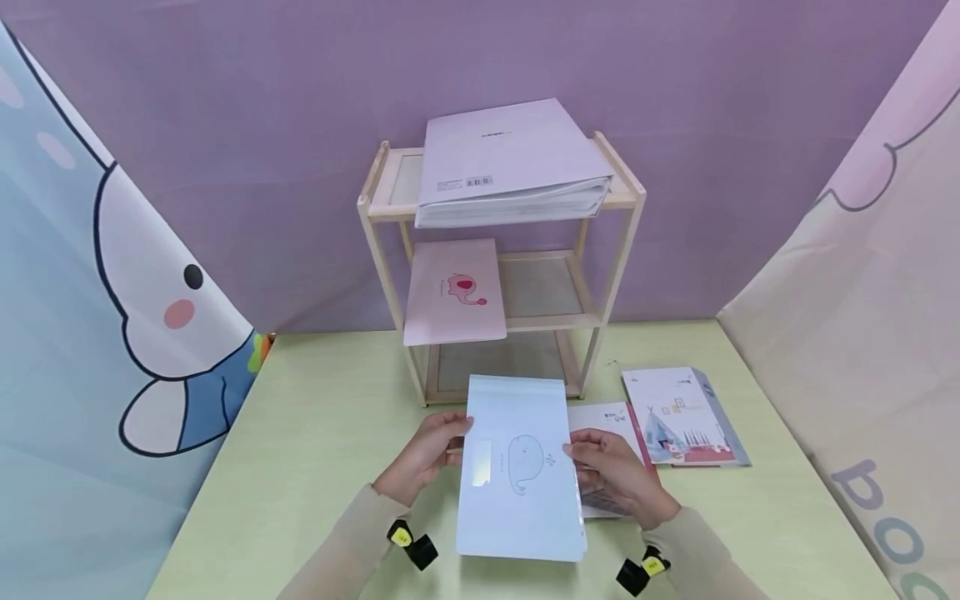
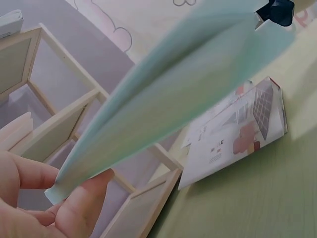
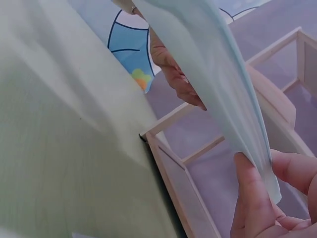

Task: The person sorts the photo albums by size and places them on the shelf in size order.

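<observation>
A light blue notebook with a whale drawing [image 1: 521,525] is held up above the table, its cover facing the head camera. My left hand [image 1: 427,454] pinches its left edge between thumb and fingers. On the opposite edge, my right hand [image 1: 618,475] grips it the same way. From the left wrist view the notebook [image 2: 163,114] appears nearly edge-on and slightly bowed, with the left thumb and fingers at its corner. The right wrist view shows the right fingers [image 3: 252,193] pinching the other side.
Behind stands a pale wooden three-tier shelf [image 1: 621,242]. On its top lies a thick white binder [image 1: 510,154]; a pink elephant notebook [image 1: 431,308] juts from the middle tier. Two illustrated books, one [image 1: 678,408] farther right and another [image 1: 607,414] partly behind my right hand, lie on the table [image 1: 315,467].
</observation>
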### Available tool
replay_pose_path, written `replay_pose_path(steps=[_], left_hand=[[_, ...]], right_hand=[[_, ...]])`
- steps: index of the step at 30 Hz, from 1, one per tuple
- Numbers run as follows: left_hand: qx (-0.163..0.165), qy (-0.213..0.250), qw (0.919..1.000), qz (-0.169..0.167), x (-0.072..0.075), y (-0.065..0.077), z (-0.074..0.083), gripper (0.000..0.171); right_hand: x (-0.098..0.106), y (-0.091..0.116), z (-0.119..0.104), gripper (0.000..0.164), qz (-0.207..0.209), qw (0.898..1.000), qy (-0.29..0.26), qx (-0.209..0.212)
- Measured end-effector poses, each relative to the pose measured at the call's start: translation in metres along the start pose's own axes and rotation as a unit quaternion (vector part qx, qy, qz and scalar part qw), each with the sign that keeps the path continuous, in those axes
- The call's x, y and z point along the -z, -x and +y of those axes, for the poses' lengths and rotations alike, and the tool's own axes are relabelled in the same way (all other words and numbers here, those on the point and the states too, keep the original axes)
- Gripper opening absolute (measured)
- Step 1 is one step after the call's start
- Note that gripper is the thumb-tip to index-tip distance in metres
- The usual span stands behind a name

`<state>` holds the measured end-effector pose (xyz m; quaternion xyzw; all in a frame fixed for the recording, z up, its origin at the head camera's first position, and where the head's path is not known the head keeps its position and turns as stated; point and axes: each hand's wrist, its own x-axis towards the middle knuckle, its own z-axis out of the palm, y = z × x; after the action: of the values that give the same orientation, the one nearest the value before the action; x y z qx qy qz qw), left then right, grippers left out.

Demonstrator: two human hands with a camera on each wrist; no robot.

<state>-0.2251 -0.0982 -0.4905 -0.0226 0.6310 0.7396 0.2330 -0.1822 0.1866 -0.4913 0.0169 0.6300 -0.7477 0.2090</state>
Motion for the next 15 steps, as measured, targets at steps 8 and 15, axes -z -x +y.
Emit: replay_pose_path(steps=[8,15], left_hand=[[-0.01,-0.004,0.9999,-0.007,-0.002,0.006,0.009,0.023],[-0.009,0.002,0.9999,-0.005,-0.005,0.008,0.012,0.019]], right_hand=[[-0.002,0.005,-0.007,0.018,-0.016,0.999,-0.022,0.019],[-0.001,0.007,-0.008,0.012,-0.023,0.999,-0.027,0.032]])
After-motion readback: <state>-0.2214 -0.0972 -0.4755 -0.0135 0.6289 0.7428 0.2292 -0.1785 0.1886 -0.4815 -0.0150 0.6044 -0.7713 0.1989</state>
